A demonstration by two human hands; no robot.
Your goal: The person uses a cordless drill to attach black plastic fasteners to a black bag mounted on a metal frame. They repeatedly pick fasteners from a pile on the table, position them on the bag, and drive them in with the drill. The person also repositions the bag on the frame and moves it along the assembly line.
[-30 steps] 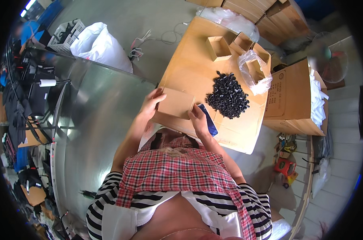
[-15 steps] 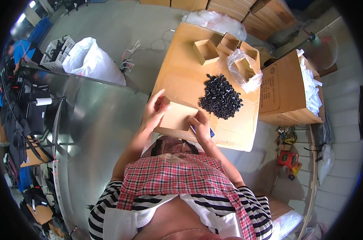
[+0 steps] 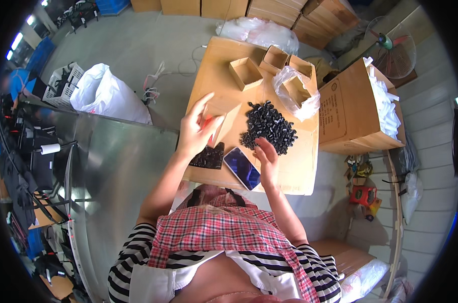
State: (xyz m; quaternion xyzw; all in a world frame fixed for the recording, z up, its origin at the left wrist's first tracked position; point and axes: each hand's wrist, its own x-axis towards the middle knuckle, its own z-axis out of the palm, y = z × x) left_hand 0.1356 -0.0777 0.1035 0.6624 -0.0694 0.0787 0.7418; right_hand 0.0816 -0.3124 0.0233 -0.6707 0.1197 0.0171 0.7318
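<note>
Left hand: we hold the small flat brown cardboard box (image 3: 224,122) in our left hand (image 3: 196,132), thumb and fingers pinching its near end, the index finger stretched upward.
Right hand: our right hand (image 3: 266,160) is spread and holds nothing, palm down, fingertips touching the near edge of the heap of small black plastic parts (image 3: 266,126).
Key relation: the heap lies just ahead of the right hand and to the right of the tilted box; the right hand is the nearer one, the left is apart from the heap with the box between.
Box axis: the box stands tipped on edge, its long axis running from our left hand up and to the right, toward the heap.
Heap look: a loose, irregular mound of many small glossy black pieces, spread on the table (image 3: 219,70), roughly at its middle.
Near the hands: a dark-screened phone (image 3: 242,167) lies flat just left of the right hand; a small flat patch of black parts (image 3: 207,157) sits below the left hand.
Farther off: open brown cardboard trays (image 3: 245,72) and a clear plastic bag (image 3: 294,93) stand beyond the heap.
</note>
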